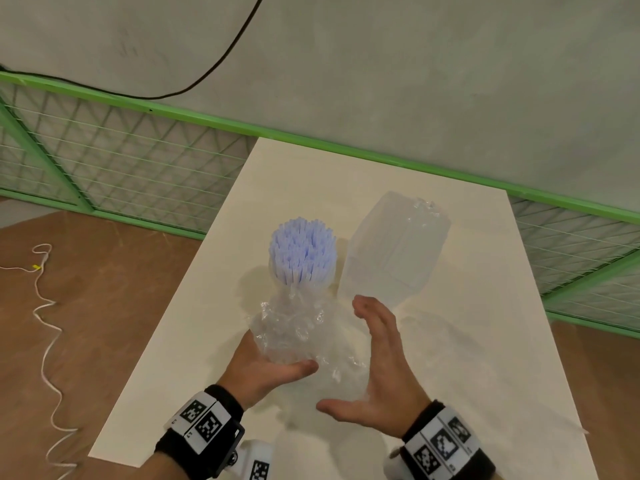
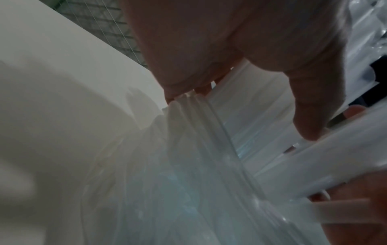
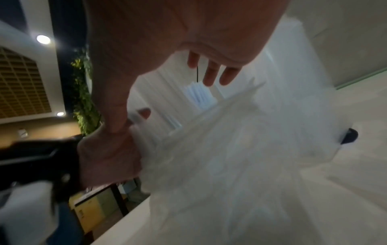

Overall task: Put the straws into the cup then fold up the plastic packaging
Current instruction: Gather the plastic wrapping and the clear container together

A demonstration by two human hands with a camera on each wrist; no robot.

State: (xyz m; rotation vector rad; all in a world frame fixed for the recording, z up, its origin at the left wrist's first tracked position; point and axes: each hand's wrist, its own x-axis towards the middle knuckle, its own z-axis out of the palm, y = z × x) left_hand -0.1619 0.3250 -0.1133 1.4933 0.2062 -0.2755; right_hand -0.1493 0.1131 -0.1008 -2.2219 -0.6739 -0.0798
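Observation:
A bundle of pale blue straws [image 1: 302, 250] stands upright mid-table; its base is hidden behind crumpled clear plastic packaging [image 1: 294, 332], so the cup cannot be made out. My left hand [image 1: 270, 370] holds this packaging from the left, thumb laid over it and fingers underneath. The left wrist view shows the left hand [image 2: 230, 49] on the pleated film [image 2: 188, 182]. My right hand [image 1: 377, 351] is beside the packaging's right side, fingers straight and spread. From the right wrist, the fingers [image 3: 211, 73] hang above the film [image 3: 230, 157], with the straws [image 3: 199, 94] beyond.
A second translucent plastic bag [image 1: 394, 247] lies on the cream table [image 1: 485, 341] to the right of the straws. A green mesh fence [image 1: 138, 157] runs behind the table. A white cord [image 1: 45, 306] trails on the brown floor to the left.

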